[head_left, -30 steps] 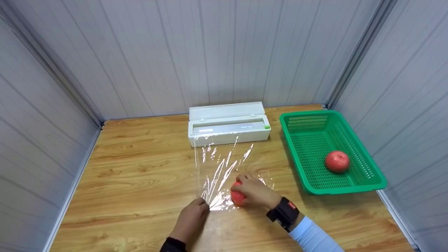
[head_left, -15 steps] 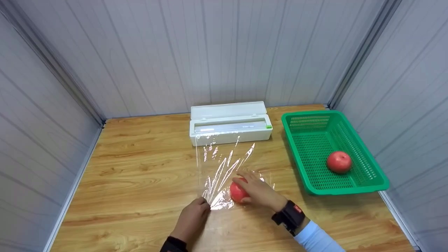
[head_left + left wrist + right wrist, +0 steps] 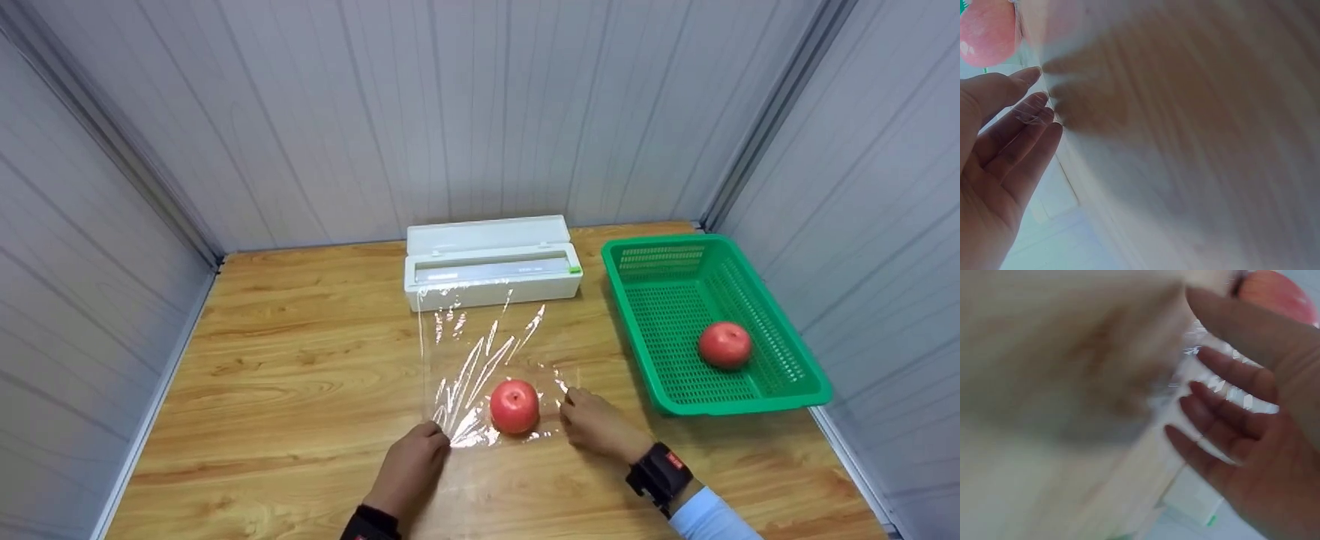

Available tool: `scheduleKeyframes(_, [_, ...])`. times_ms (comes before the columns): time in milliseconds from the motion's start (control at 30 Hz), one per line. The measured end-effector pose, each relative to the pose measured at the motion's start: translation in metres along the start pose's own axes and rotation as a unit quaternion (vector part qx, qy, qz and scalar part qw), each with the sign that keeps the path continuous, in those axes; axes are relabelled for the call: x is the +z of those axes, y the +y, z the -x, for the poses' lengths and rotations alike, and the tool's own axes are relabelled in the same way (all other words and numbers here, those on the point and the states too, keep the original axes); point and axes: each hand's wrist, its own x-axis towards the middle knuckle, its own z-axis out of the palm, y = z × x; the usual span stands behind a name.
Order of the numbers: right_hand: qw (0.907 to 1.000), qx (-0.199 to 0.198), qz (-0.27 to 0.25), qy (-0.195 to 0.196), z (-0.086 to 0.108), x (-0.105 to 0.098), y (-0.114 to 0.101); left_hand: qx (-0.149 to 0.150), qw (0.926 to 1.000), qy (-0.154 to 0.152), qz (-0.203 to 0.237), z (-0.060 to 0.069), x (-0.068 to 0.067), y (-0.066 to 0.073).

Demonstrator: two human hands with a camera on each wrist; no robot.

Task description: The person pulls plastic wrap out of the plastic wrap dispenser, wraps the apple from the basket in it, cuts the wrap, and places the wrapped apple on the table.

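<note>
A red apple-like fruit (image 3: pixel 514 406) sits on a sheet of clear plastic wrap (image 3: pixel 465 375). The wrap stretches forward from a white dispenser box (image 3: pixel 495 289) whose lid stands up. My left hand (image 3: pixel 415 461) rests at the wrap's near left corner, where creases gather. In the left wrist view, its fairly straight fingertips (image 3: pixel 1044 98) press down on the table, thumb apart, with wrap across the fingers. To the fruit's right, my right hand (image 3: pixel 600 427) is at the wrap's right edge. Its fingers (image 3: pixel 1207 422) are spread from the thumb and hold nothing in the right wrist view.
A green plastic basket (image 3: pixel 637 352) stands on the right, with a second red fruit (image 3: pixel 724 346) inside. The wooden table (image 3: pixel 300 360) is bounded by pale panel walls (image 3: pixel 495 112) at the back and both sides.
My right hand has let go of the red fruit and moved right to the wrap's edge. The fruit stays on the wrap, now fully visible. My left hand has hardly moved.
</note>
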Motion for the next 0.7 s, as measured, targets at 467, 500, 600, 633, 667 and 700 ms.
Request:
scheduleKeyframes(467, [0.9985, -0.028, -0.006, 0.046, 0.009, 0.005, 0.007, -0.025, 0.9987, -0.039, 0.023, -0.001, -0.001, -0.003])
scheduleKeyframes(500, [0.9982, -0.030, -0.009, 0.050, 0.009, 0.004, 0.007, -0.024, 0.9986, -0.042, 0.022, -0.001, -0.002, -0.003])
scheduleKeyframes(600, [0.9974, -0.035, -0.022, 0.059, 0.010, 0.002, 0.007, -0.025, 0.9981, -0.050, 0.028, -0.002, -0.003, -0.004])
scheduleKeyframes(633, [0.9973, -0.034, -0.027, 0.059, 0.010, 0.002, 0.007, -0.026, 0.9976, -0.054, 0.035, -0.002, -0.004, -0.005])
scheduleKeyframes(667, [0.9974, -0.032, -0.031, 0.057, 0.011, 0.002, 0.007, -0.026, 0.9970, -0.058, 0.044, -0.003, -0.004, -0.006])
scheduleKeyframes(700, [0.9974, -0.030, -0.037, 0.053, 0.011, 0.002, 0.008, -0.027, 0.9963, -0.062, 0.052, -0.004, -0.005, -0.006])
